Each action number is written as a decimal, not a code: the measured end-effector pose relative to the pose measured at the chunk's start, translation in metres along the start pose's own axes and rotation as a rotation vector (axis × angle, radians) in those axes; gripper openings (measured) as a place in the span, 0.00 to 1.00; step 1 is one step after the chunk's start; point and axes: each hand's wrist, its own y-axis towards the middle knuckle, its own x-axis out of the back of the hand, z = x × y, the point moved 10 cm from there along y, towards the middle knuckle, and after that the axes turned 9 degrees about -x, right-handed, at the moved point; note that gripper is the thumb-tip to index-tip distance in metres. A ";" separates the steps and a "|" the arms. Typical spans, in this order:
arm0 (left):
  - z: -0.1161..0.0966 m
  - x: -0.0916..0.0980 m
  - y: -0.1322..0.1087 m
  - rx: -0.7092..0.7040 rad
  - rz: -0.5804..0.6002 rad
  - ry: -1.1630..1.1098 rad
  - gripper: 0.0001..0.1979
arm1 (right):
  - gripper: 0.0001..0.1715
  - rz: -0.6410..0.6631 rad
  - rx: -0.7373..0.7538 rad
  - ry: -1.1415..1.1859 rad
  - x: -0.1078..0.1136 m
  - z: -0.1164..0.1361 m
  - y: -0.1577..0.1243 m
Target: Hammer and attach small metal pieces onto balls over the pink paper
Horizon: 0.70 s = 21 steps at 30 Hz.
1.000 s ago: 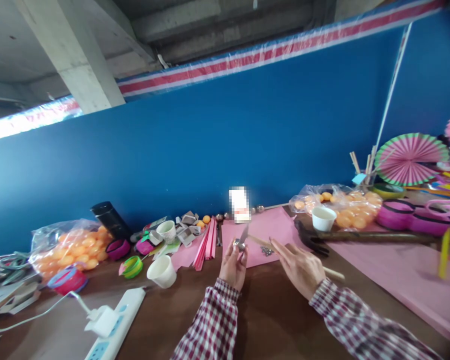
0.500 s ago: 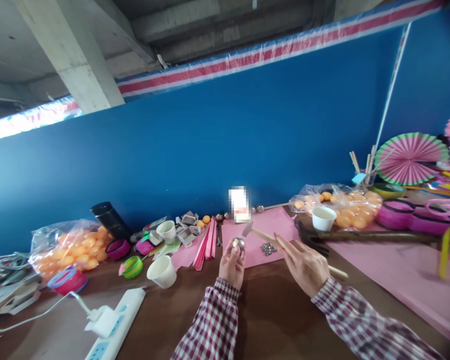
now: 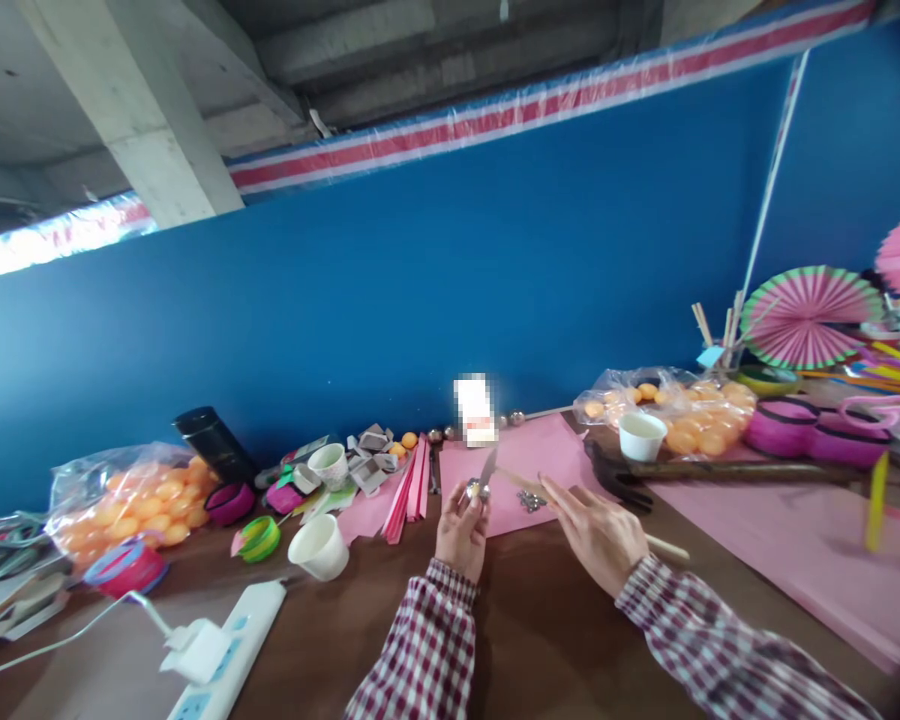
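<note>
My left hand (image 3: pixel 459 535) is closed around a small shiny silver ball (image 3: pixel 477 489), holding it up over the near edge of a pink sheet (image 3: pixel 510 450). My right hand (image 3: pixel 598 530) grips a hammer (image 3: pixel 523 480) by its pale wooden handle, whose end sticks out past my wrist. The hammer's grey head is at the top of the ball, seemingly touching it. Between my hands, a small pile of shiny metal pieces (image 3: pixel 530 500) lies on the pink sheet. More silver balls (image 3: pixel 517 418) sit along the back edge.
Left of me are a white cup (image 3: pixel 319 548), a power strip (image 3: pixel 232 650), green tape (image 3: pixel 259 538) and a bag of orange balls (image 3: pixel 135 505). To the right lie a dark claw-ended bar (image 3: pixel 705 470), a white bowl (image 3: pixel 641 437) and another bag of balls (image 3: pixel 709 420). A blue partition (image 3: pixel 420 290) stands behind.
The hammer's head has come down from just above the ball onto its top. My left hand still holds the ball in nearly the same place. The view has shifted slightly.
</note>
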 end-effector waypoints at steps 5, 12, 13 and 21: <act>-0.001 0.001 0.002 -0.008 -0.005 0.026 0.14 | 0.24 -0.044 -0.033 0.021 0.007 -0.004 0.001; 0.000 0.000 0.000 0.024 -0.029 0.048 0.17 | 0.23 -0.039 -0.008 0.010 0.005 -0.001 0.001; 0.001 0.001 -0.001 0.034 -0.032 0.045 0.18 | 0.24 -0.044 -0.015 0.015 0.006 -0.002 0.001; 0.003 0.001 -0.002 0.038 -0.027 0.029 0.19 | 0.25 0.009 -0.011 0.002 -0.002 0.000 0.001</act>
